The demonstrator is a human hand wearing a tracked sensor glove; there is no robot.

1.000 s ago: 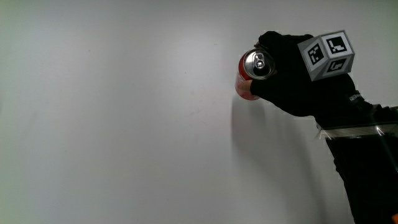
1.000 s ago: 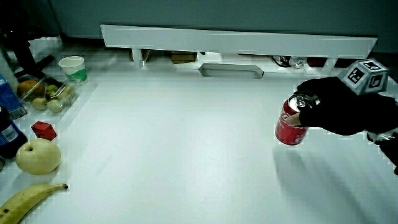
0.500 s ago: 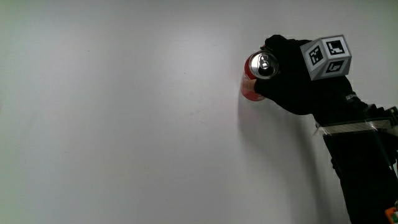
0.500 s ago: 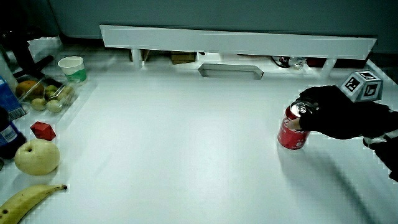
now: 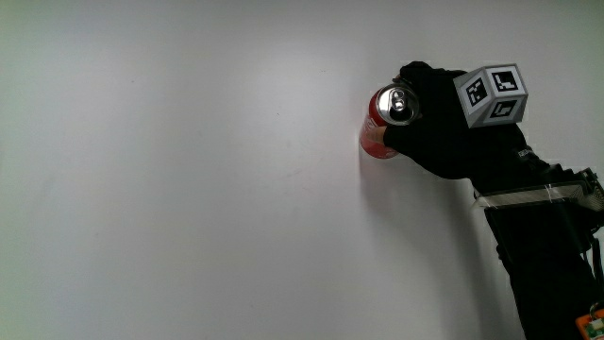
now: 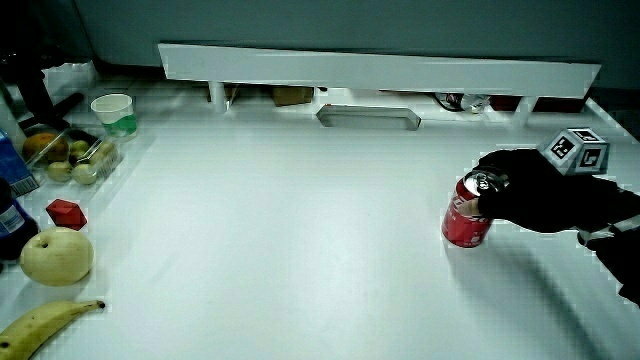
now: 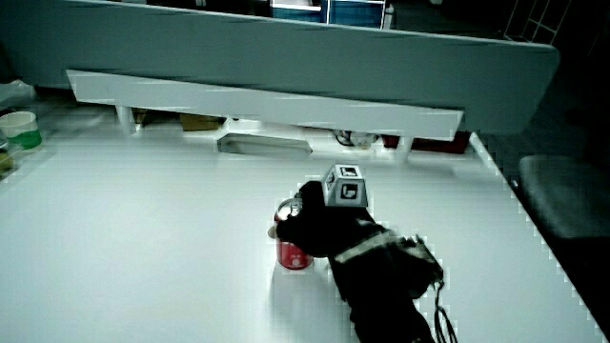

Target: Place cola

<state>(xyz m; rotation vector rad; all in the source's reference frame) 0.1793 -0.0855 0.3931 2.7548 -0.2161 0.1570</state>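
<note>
Since 1 s ago the can (image 5: 386,121) has come down: then it hung tilted w/ its shadow clear of it, now it stands upright on the table (image 5: 189,189) w/ shadow tight at its base.

Main view: the hand (image 5: 444,127) is beside the can, fingers wrapped round its upper side, thumb near the rim, so clamped on the can. Silver top w/ pull tab faces straight up. The patterned cube (image 5: 491,93) sits on the back of the hand, the forearm running toward the person. Side grip prob. chosen so the base stays free to land flat.

Side view: the can (image 6: 467,212) looks to rest on the table, red body showing below the hand (image 6: 540,190). Well apart from it, at the table's edge: a pear (image 6: 55,256), banana (image 6: 45,325), small red block (image 6: 66,213), paper cup (image 6: 114,113), a tray of fruit (image 6: 72,160).

Side view: the can (image 7: 293,240) is upright just beside the hand (image 7: 319,229), fingers round it, no gap seen under the base.

Judgement: placing approx. done; what's left is letting go w/o tipping it.
</note>
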